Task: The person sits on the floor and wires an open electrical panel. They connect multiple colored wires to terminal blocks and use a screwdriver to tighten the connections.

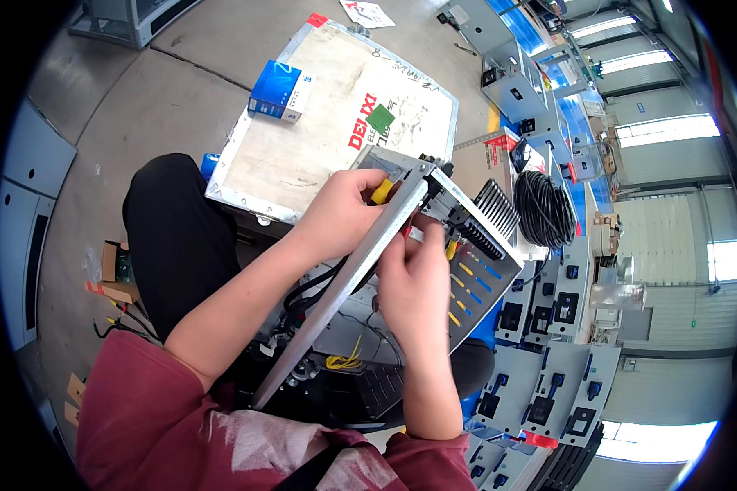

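A grey metal enclosure with a long bare edge stands tilted in front of me. At its upper corner, my left hand closes its fingertips on a yellow piece whose kind I cannot tell. Past the metal edge, my right hand reaches inside with curled fingers. A bit of red shows at its fingertips; what they pinch is mostly hidden. Beside that hand are a second yellow piece and a black ribbed strip. Lower inside the enclosure lies a bundle of yellow wires.
A worn white crate stands ahead, with a blue box on it. Right of the enclosure are a coil of black cable and rows of grey cabinet doors. An open carton sits on the floor at left.
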Demonstrator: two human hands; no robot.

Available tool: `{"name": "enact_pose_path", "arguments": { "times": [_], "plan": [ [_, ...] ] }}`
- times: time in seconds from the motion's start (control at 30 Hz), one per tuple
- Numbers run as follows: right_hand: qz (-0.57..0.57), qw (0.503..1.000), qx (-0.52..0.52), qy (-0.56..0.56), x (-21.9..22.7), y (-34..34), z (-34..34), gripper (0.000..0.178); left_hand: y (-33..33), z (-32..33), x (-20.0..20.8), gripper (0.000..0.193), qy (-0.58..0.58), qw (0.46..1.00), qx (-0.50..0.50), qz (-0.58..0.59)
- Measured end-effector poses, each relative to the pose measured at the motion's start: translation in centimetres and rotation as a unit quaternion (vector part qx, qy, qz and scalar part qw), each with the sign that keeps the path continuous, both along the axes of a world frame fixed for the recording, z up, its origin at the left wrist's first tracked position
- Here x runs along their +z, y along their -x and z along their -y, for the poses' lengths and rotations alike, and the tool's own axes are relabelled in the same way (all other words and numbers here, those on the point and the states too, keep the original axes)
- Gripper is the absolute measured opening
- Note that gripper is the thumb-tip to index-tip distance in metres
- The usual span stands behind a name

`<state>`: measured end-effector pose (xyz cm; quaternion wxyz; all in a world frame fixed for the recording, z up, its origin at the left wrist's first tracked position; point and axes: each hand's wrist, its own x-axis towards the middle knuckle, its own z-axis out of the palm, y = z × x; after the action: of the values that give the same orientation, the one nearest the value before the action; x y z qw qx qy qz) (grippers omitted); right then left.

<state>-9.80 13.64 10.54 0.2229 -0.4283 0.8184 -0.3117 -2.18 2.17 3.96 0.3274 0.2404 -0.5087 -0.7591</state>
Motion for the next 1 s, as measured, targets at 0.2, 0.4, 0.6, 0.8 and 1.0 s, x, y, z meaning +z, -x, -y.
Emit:
{"name": "enact_pose_path", "arguments": {
  "times": [0.2, 0.4, 0.6, 0.8, 1.0],
  "plan": [
    [0.429, 0.9, -0.022, 0.072, 3.3, 0.5, -2.8, 0.055, 0.3, -0.2, 0.4, 0.02, -0.139, 0.985, -0.033, -0.101],
    [0.561, 0.799, 0.086, 0.199, 3.9, 1.0, -3.4, 0.048, 1.0, -0.1, 0.1, 0.017, -0.126, 0.99, -0.005, -0.068],
    [0.097, 0.969, 0.105, 0.202, 1.8, 1.0, -3.2, 0.041, 1.2, -0.1, -0.2, 0.019, -0.13, 0.989, -0.01, -0.064],
    [-0.308, 0.884, 0.211, 0.281, 1.3, 2.4, -0.5, 0.011, 1.3, -0.1, -0.4, 0.018, -0.144, 0.987, -0.006, -0.077],
    [-0.269, 0.917, 0.088, 0.28, 1.0, 1.6, -0.1, 0.01, 1.0, -0.4, -0.9, 0.018, -0.126, 0.984, 0.002, -0.128]
  ]
}}
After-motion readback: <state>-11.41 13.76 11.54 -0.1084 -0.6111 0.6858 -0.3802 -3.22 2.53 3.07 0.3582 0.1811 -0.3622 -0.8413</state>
